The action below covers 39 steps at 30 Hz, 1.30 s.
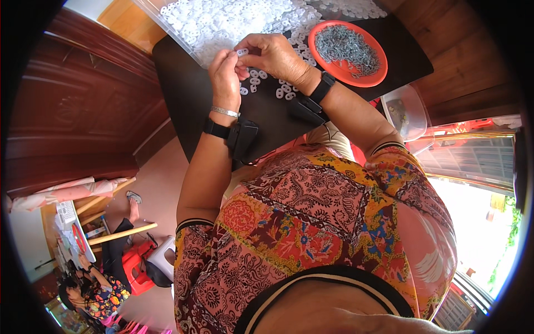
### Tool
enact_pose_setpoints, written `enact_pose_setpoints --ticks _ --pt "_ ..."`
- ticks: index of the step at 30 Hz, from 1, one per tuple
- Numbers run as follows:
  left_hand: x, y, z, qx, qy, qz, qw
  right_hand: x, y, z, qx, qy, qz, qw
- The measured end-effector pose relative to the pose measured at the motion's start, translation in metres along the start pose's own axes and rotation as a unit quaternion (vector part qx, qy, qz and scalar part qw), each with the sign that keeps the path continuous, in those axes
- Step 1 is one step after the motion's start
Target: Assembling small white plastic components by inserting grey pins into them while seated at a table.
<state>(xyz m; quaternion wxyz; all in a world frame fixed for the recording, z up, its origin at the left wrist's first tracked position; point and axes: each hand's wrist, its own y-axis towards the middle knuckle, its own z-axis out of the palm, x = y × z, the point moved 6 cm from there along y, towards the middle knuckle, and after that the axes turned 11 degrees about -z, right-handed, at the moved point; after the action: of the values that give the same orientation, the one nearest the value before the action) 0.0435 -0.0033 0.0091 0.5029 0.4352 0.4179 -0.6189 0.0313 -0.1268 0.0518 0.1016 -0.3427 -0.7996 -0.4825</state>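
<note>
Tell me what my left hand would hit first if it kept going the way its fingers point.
Probably the heap of white plastic rings beyond the left hand, whose fingers already touch the right hand; depth is unclear.

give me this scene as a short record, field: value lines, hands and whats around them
left hand: left hand pinches a small white plastic piece above the table
right hand: right hand grips the same piece from the other side
surface: dark table
loose parts: white pieces scattered under the hands
tray: clear tray heaped with white pieces
dish: orange dish of small grey metal parts
wrists: black bands on both
</note>
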Motion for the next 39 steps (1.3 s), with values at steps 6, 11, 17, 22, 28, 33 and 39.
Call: enact_pose_setpoints --ticks 6,11,17,22,28,33,39 --pt "0.002 0.001 0.002 0.004 0.028 0.01 1.0 0.002 -0.001 0.0 0.026 -0.041 -0.027 0.998" --pt "0.002 0.002 0.001 -0.008 0.039 0.016 0.999 0.009 0.0 -0.004 0.008 -0.03 -0.067 0.997" --pt "-0.007 -0.004 0.009 0.001 0.078 0.032 0.996 0.02 0.005 -0.014 0.03 -0.053 -0.032 0.998" --pt "-0.011 -0.011 0.006 0.011 0.08 0.068 0.994 0.062 0.03 -0.085 -0.075 -0.183 -0.17 0.966" --pt "-0.008 -0.003 0.014 0.023 0.107 0.068 0.992 0.002 0.082 -0.228 -0.16 -0.437 -0.091 0.88" --pt "-0.009 0.003 0.0 -0.004 0.082 0.09 0.993 0.01 0.075 -0.212 -0.176 -0.483 -0.132 0.848" --pt "-0.001 0.007 -0.009 -0.03 0.085 0.049 0.995 -0.009 0.023 -0.058 0.2 -0.109 0.032 0.973"
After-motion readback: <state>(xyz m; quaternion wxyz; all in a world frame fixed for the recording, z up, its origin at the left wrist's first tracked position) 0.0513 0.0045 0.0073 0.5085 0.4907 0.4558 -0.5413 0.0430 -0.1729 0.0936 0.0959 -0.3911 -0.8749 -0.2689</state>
